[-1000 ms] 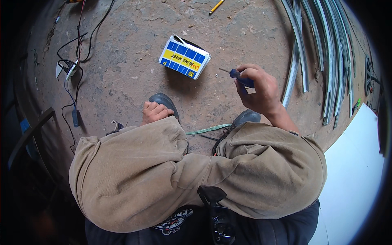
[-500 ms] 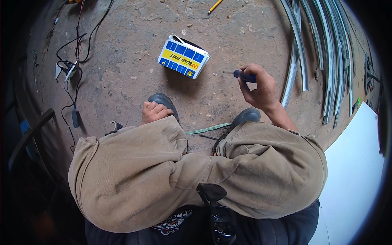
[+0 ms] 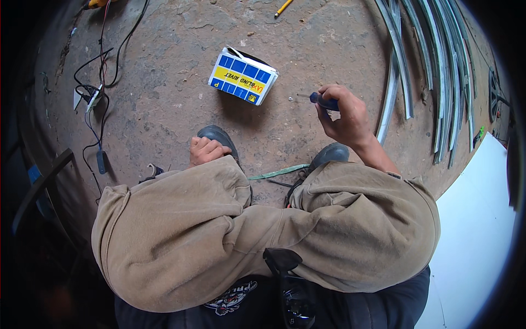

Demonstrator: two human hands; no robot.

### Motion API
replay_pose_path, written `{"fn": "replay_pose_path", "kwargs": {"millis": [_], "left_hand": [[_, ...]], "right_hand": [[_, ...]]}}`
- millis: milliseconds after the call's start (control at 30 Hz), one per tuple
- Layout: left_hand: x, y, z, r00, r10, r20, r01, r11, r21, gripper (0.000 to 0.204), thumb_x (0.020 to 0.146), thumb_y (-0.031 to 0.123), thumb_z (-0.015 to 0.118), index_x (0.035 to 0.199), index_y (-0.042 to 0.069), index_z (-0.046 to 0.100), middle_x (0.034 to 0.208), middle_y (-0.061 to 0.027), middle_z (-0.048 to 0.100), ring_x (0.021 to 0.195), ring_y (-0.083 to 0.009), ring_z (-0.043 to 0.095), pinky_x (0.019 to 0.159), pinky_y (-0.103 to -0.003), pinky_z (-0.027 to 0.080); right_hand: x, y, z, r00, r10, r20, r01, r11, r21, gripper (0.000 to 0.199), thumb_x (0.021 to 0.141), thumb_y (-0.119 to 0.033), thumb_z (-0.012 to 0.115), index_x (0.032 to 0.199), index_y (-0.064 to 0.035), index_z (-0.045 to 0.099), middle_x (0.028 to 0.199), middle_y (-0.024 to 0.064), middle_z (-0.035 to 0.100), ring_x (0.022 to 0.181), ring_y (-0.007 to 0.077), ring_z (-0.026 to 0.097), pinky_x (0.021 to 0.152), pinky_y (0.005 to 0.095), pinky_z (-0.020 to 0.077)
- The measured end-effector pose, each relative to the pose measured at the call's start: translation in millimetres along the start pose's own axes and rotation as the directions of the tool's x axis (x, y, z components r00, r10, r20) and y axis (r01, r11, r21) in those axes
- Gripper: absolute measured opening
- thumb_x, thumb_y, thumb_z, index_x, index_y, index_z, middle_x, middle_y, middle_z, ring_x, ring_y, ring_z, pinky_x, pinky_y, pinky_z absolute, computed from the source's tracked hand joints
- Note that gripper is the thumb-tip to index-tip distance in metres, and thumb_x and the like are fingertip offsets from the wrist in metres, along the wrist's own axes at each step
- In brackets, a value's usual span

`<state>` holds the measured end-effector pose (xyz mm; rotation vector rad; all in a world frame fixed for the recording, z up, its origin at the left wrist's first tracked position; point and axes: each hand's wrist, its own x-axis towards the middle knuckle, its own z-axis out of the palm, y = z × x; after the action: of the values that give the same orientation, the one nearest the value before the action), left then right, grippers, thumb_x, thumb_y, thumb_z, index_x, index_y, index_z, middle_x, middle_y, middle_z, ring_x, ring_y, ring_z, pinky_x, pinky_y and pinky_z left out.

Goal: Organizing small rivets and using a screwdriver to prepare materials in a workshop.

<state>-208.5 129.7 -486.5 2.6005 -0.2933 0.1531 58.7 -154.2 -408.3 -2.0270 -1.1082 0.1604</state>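
My right hand [image 3: 348,112] is closed round the dark blue handle of a screwdriver [image 3: 323,101]. Its thin metal shaft points left, just above the floor. A tiny light-coloured piece [image 3: 291,99], too small to name, lies on the floor just beyond the tip. To the left stands a white, blue and yellow cardboard box [image 3: 242,75], with its top flap partly raised; what it contains is hidden. My left hand [image 3: 207,151] rests beside my left shoe [image 3: 220,137], fingers curled in and nothing showing in them.
Long metal profiles [image 3: 442,82] lie at the right, near a white sheet [image 3: 471,236]. Black cables [image 3: 109,82] run along the left. At the far edge are a yellow pencil-like stick [image 3: 283,8] and a yellow tool [image 3: 97,3]. A green strap [image 3: 279,171] lies between my shoes.
My right hand and the screwdriver have shifted very slightly left in the view, along with the box and floor items. Both hands keep their pose.
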Motion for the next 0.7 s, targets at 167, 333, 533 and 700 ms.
{"fn": "replay_pose_path", "kwargs": {"millis": [167, 333, 533, 700], "left_hand": [[0, -1, 2, 1.0, -0.008, -0.009, 0.008, 1.0, -0.009, 0.017, 0.071, 0.035, 0.068, 0.08, 0.02, 0.071, 0.07, 0.0069, 0.056, 0.068, -0.0136, 0.048, 0.071, -0.035, 0.031], [2, 0, 2, 1.0, 0.003, -0.013, -0.003, 1.0, 0.0, 0.019, 0.071, 0.037, 0.068, 0.08, 0.02, 0.071, 0.069, 0.0065, 0.055, 0.067, -0.0137, 0.048, 0.071, -0.035, 0.03], [4, 2, 0, 1.0, -0.01, -0.01, 0.01, 1.0, -0.013, 0.019, 0.071, 0.037, 0.068, 0.08, 0.02, 0.071, 0.069, 0.0066, 0.055, 0.067, -0.014, 0.048, 0.071, -0.035, 0.03], [1, 0, 2, 1.0, -0.011, -0.011, 0.01, 1.0, -0.016, 0.018, 0.071, 0.035, 0.068, 0.08, 0.02, 0.072, 0.069, 0.0068, 0.056, 0.067, -0.0142, 0.048, 0.071, -0.035, 0.03]], "right_hand": [[0, -4, 10, 1.0, 0.013, -0.012, -0.012, 0.993, 0.119, 0.034, 0.075, 0.002, 0.072, 0.101, -0.0076, 0.052, 0.088, 0.0088, 0.063, 0.073, 0.0246, 0.067, 0.061, 0.0326, 0.0534], [-6, 5, 6, 0.999, 0.032, 0.01, -0.032, 0.998, 0.047, 0.033, 0.075, 0.001, 0.072, 0.1, -0.008, 0.053, 0.088, 0.0089, 0.064, 0.073, 0.0243, 0.067, 0.061, 0.0325, 0.0536], [-4, 6, -2, 0.999, 0.026, -0.026, -0.026, 1.0, 0.003, 0.033, 0.076, 0.001, 0.072, 0.1, -0.0077, 0.053, 0.087, 0.0088, 0.064, 0.071, 0.0242, 0.067, 0.059, 0.0331, 0.0538], [6, -8, -1, 0.999, -0.041, -0.02, 0.041, 0.999, 0.012, 0.034, 0.075, 0.002, 0.071, 0.101, -0.0076, 0.052, 0.089, 0.0093, 0.064, 0.073, 0.0253, 0.067, 0.06, 0.0337, 0.0543]]}}
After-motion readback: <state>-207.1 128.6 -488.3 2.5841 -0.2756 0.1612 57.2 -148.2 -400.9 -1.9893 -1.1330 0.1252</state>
